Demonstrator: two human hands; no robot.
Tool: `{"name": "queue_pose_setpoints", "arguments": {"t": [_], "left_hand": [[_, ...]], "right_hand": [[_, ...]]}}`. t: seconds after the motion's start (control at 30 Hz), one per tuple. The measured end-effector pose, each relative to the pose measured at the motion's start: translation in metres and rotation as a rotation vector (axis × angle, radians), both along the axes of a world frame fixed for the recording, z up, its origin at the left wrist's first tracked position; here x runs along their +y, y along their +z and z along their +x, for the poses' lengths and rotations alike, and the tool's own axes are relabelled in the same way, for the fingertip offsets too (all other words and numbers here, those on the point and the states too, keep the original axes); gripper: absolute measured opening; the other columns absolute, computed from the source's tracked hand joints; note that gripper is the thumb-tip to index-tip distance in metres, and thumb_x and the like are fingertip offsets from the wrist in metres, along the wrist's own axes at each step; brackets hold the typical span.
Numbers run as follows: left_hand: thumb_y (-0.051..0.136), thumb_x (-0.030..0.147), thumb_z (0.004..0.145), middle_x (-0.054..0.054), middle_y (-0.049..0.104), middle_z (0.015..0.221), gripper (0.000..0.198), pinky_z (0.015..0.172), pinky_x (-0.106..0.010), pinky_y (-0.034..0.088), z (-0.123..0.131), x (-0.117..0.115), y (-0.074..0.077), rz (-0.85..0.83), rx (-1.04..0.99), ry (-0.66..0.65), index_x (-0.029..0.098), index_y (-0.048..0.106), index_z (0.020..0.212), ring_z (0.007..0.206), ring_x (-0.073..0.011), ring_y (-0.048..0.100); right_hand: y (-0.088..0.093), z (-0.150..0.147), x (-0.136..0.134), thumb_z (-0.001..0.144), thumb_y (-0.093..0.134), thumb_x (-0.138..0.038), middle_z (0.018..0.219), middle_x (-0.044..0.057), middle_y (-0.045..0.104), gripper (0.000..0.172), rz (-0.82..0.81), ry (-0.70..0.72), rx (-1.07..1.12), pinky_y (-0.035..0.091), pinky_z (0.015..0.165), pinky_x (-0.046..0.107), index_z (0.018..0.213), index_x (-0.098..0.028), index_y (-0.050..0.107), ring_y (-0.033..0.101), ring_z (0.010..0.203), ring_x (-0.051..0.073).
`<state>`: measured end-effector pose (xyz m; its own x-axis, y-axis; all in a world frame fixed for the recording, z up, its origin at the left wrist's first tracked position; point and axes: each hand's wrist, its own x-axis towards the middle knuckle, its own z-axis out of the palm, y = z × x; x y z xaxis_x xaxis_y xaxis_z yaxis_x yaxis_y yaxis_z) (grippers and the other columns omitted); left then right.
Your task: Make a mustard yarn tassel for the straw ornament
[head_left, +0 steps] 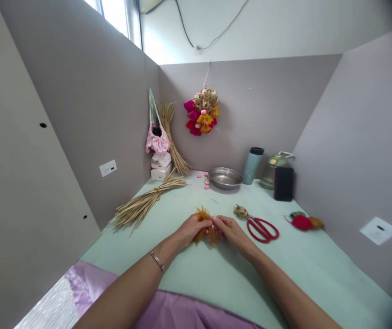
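A bundle of mustard-yellow yarn [202, 213] is held in the middle of the table, its strands fanning out above and below my fingers. My left hand [192, 228] grips the bundle from the left, thumb across its middle. From the right, my right hand [227, 229] pinches at the same spot, its fingertips meeting my left thumb. Whatever fine piece may lie between those fingertips is too small to make out. Just right of my hands lie red-handled scissors [262, 229], and a small woven straw ball [241, 211] rests by their blades.
A tied straw bundle [144, 201] lies at left. Behind stand a metal bowl [226, 178], a tumbler [253, 165], a jug [268, 176] and a black phone-like object [283, 183]. Red yarn [301, 222] lies at right. A tasselled ornament [203, 112] hangs on the back partition [250, 105].
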<state>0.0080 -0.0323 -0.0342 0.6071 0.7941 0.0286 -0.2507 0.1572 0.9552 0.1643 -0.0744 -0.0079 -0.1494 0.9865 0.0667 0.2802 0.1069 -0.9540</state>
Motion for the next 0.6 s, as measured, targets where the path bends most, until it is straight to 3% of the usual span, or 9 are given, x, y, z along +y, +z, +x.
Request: {"name": "queue_pose_setpoints", "arguments": {"t": [0.23, 0.6], "left_hand": [[0.070, 0.040, 0.072, 0.002, 0.054, 0.055, 0.030, 0.059, -0.021, 0.041, -0.0004, 0.0032, -0.0047, -0.018, -0.004, 0.040, 0.013, 0.061, 0.078, 0.053, -0.0093, 0.052], [0.069, 0.040, 0.072, 0.002, 0.055, 0.057, 0.029, 0.057, -0.021, 0.043, -0.0008, 0.0041, -0.0052, -0.030, 0.025, 0.027, 0.013, 0.061, 0.079, 0.052, -0.0100, 0.055]], "right_hand": [[-0.0037, 0.0043, 0.0057, 0.081, 0.059, -0.053, 0.056, -0.004, 0.046, 0.038, 0.023, -0.041, 0.049, 0.031, 0.055, 0.026, 0.065, -0.018, 0.055, 0.041, 0.054, 0.012], [0.0020, 0.0002, 0.0026, 0.075, 0.064, -0.039, 0.059, 0.000, 0.062, 0.022, -0.042, -0.021, 0.117, 0.037, 0.057, 0.027, 0.072, -0.017, 0.063, 0.050, 0.058, 0.014]]}}
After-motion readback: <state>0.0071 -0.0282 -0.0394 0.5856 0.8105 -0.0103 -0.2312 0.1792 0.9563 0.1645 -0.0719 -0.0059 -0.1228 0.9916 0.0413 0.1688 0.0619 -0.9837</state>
